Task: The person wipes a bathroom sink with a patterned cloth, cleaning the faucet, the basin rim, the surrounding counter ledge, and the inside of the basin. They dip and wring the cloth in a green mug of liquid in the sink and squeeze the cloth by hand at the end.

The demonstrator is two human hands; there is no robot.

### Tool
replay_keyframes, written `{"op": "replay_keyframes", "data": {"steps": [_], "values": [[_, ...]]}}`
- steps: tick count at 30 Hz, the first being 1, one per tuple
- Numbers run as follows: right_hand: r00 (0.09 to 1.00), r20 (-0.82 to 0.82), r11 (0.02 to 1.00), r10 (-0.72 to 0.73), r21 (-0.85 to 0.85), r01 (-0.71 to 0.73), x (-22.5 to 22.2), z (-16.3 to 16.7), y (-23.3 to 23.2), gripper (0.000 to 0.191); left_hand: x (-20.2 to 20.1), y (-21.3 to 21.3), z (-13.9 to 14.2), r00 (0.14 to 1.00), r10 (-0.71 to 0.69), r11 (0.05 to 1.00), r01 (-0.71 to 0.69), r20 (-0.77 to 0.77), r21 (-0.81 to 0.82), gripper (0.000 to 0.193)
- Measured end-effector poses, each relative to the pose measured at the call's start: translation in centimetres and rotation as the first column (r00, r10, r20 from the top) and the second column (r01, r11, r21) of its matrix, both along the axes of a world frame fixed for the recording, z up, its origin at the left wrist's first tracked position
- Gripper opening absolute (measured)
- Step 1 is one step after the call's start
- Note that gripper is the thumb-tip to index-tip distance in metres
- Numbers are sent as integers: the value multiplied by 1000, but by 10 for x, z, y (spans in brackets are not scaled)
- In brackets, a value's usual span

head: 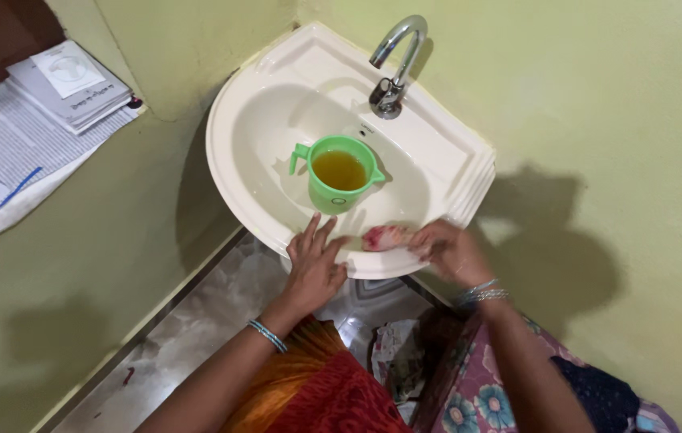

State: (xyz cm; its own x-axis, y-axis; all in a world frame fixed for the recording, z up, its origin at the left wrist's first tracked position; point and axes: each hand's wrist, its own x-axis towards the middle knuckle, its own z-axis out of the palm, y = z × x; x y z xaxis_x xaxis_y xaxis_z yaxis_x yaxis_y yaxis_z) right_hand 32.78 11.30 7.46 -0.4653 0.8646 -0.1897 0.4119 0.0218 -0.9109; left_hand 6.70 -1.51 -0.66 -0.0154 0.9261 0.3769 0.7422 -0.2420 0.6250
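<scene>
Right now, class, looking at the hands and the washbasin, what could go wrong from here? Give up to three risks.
1. The green jug stands in the washbasin nearly full of yellowish liquid; a knock from the left hand on the front rim could slop or tip it.
2. The right hand presses a pinkish cloth at the rim's edge; it might slip off onto the floor.

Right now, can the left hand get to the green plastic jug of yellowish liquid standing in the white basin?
Probably yes. The left hand rests flat on the front rim of the white basin, fingers pointing at the green plastic jug, and nothing lies between them. The right hand presses a pink scrub pad off to the side.
</scene>
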Motion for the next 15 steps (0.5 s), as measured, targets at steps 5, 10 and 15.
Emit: {"op": "replay_keyframes", "data": {"steps": [5, 10, 15], "values": [[889, 267, 747, -371, 655, 115, 16, 39, 106, 29, 0, -12, 4, 999, 47, 999, -47, 17, 10, 46], [681, 518, 789, -517, 597, 145, -20, -35, 167, 47, -18, -38, 12, 980, 194, 981, -194, 35, 5, 45], [599, 463, 587, -653, 809, 14, -86, -128, 184, 70, -21, -63, 10, 948, 314, 947, -308, 46, -92, 46]]}}
